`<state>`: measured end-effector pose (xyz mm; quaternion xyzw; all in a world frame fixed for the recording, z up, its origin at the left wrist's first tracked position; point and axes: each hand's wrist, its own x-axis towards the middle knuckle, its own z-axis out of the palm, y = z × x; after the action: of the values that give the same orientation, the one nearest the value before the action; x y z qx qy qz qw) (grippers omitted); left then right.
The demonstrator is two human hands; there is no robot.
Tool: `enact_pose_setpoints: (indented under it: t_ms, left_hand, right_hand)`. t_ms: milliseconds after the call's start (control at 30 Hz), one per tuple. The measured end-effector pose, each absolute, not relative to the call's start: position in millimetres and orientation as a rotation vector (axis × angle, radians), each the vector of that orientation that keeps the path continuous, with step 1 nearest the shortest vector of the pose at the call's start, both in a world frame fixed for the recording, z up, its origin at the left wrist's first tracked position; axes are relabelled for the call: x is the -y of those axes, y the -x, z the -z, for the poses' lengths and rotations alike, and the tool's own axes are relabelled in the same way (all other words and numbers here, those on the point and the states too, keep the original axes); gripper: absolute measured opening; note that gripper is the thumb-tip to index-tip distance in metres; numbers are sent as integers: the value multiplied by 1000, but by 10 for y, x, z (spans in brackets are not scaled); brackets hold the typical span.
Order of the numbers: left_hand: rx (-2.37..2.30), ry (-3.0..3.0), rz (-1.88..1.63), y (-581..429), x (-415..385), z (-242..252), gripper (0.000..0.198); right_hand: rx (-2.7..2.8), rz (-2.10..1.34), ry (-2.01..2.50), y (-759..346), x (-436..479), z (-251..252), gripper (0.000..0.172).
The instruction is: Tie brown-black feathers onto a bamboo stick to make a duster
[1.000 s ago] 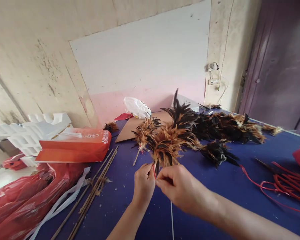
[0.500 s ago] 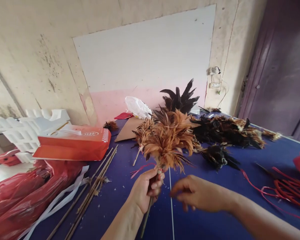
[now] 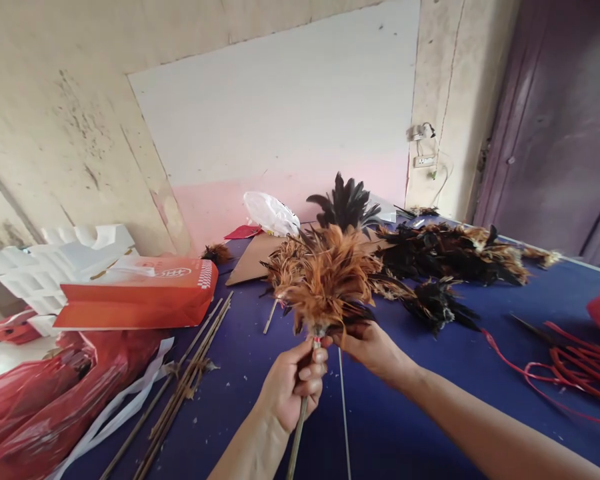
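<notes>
My left hand [image 3: 295, 380] is wrapped round the stick of a feather duster [image 3: 333, 277], just under its feathers. The duster is upright, with brown-orange plumes low down and dark feathers at the tip. Red binding shows where the plumes meet the stick [image 3: 298, 437]. At the right side of this base, my right hand [image 3: 367, 347] has its fingers closed in among the lowest feathers; the fingertips are partly hidden. Behind the duster, to the left, is a paler feather bundle [image 3: 281, 263] on a short stick.
Thin sticks [image 3: 180, 400] lie left on the blue table [image 3: 390, 427], beside an orange bag [image 3: 140, 300] and red plastic [image 3: 105, 360]. Dark feather bundles [image 3: 445, 253] spread along the back right. Red cord [image 3: 575, 373] lies coiled at right, near a pointed tool [image 3: 533, 330].
My right hand has moved up and left from beside the duster to the base of its feathers. My left hand keeps its grip on the stick. The view has shifted slightly.
</notes>
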<state>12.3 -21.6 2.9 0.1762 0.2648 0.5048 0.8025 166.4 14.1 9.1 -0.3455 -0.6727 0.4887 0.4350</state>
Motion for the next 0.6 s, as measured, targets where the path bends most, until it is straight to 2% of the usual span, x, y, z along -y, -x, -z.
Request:
enact_pose_setpoints:
  t_ms: [100, 233, 367, 500, 600]
  left_hand:
    - [-786, -552, -1188, -219, 212, 19, 16]
    - [-960, -798, -1302, -336, 244, 63, 27]
    - [-1103, -964, -1378, -364, 228, 130, 29]
    - [-1257, -1197, -1412, -342, 198, 214, 32]
    - [-1343, -1347, -1430, -324, 195, 242, 31]
  right_hand:
    - [1550, -1189, 933, -1668, -87, -67, 15]
    - [1391, -1325, 949, -1647, -25, -20, 10]
    - [1245, -1480, 854, -1585, -1, 73, 19]
    - [1060, -1722, 808, -1531, 16, 107, 19]
    - [945, -1780, 839, -1489, 41, 101, 23]
